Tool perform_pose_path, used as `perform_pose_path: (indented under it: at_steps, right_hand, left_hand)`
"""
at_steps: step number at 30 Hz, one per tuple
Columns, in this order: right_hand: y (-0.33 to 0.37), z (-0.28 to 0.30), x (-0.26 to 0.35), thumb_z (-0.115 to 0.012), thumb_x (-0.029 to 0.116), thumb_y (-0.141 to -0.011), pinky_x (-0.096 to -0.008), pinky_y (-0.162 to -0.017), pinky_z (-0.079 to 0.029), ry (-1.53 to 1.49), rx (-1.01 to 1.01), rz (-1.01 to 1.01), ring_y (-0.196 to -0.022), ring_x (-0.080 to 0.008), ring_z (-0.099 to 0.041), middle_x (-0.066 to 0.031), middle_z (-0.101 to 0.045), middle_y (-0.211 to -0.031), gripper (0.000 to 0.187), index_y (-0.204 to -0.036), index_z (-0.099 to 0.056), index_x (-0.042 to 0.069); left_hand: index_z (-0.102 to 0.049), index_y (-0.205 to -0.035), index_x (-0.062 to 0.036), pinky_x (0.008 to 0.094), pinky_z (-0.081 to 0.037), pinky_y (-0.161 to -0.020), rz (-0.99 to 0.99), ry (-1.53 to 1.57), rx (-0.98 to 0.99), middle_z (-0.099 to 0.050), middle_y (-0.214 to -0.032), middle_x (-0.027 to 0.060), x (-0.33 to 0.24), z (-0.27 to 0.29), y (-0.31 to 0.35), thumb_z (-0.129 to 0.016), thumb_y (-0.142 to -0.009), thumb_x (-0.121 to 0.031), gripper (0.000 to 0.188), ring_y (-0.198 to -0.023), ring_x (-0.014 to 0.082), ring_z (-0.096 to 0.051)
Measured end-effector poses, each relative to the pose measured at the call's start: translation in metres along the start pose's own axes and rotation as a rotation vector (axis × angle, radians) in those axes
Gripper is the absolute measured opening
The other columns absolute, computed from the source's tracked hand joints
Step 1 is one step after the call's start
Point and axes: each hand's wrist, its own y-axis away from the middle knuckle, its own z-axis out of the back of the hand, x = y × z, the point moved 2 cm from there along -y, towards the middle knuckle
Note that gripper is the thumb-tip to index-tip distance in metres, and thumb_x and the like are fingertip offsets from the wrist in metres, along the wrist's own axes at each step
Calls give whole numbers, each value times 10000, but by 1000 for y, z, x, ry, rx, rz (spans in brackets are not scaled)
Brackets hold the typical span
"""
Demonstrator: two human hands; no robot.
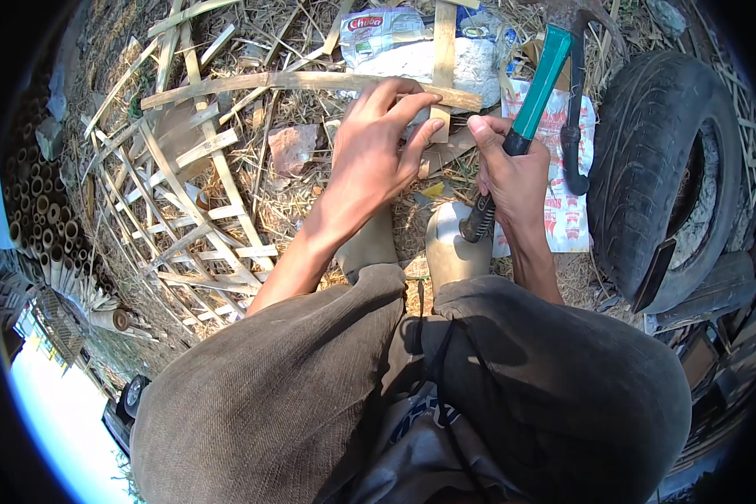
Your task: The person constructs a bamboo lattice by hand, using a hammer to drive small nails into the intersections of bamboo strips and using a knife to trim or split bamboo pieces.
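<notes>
Strip (311, 81) is the piece to watch: it lies across the top of our view, long axis left-right with a slight bow, just past our left fingertips, its right end sitting a little beyond our right thumb. It crosses the cross strip (444, 46), which runs away from us, about square on, over by the white rock (395, 65). Left hand (365, 143) is nearer the strip overall: it comes up from below with knuckles against or right over the wood, index and thumb tips parted by a small gap near the crossing. We can't tell if those fingers actually grip the strip or have something small between them. Right hand (517, 168) has fingers wrapped round the hammer (542, 80), thumb tip pointing at the strip's right end, apart from it as far as we can see. Hammer lies oblique to the strip: head up and right, butt down and left over our right shoe (455, 260). So in our judgement the relation that counts is hammer head versus crossing: head is well right of it, so any blow needs a swing leftward, with left fingers close by. Lattice (214, 172) left, tyre (647, 160) right
</notes>
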Motion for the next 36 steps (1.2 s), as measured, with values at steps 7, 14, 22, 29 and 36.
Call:
perform_pose_path:
  at_steps: [7, 14, 22, 29, 36]
  right_hand:
    - [-30, -10, 0, -797, 192, -930, -240, -377, -321, 0, -94, 55, -425, -37, -453, 29, -567, -601, 298, -1022, -701, -75]
    - [-30, -23, -12, -794, 183, -932, -244, -386, -311, -10, -125, -25, -426, -37, -446, 37, -569, -599, 281, -1015, -714, -73]
    - [-36, -20, -9, -799, 174, -927, -234, -424, -313, 72, -190, 37, -483, -18, -460, 34, -605, -644, 263, -996, -726, -69]
    - [-35, -25, -8, -799, 167, -926, -238, -418, -309, 62, -167, 48, -472, -19, -451, 42, -592, -630, 247, -992, -732, -62]
    - [-37, -22, -9, -799, 177, -928, -243, -411, -311, 78, -181, 43, -463, -24, -446, 48, -572, -613, 260, -988, -727, -65]
  left_hand:
    - [-748, -1197, -147, 431, -413, -959, -82, -207, 46, -660, -1167, 17, 16, -17, -11, -783, -872, -249, 342, -1115, 246, -564]
    - [-796, -1128, -203, 429, -430, -929, -35, -202, 15, -664, -1158, 2, 29, -25, -9, -790, -865, -251, 268, -1081, 260, -568]
    - [-821, -1084, -224, 458, -429, -959, -14, -168, -2, -674, -1157, 31, 33, -29, -9, -779, -839, -256, 250, -1108, 277, -572]
    - [-822, -1083, -225, 455, -425, -964, -7, -168, -4, -673, -1150, 28, 33, -26, -9, -783, -829, -249, 258, -1103, 271, -572]
    - [-822, -1105, -238, 443, -430, -945, -7, -161, -21, -685, -1127, 39, 33, -28, -8, -800, -849, -253, 257, -1090, 279, -568]
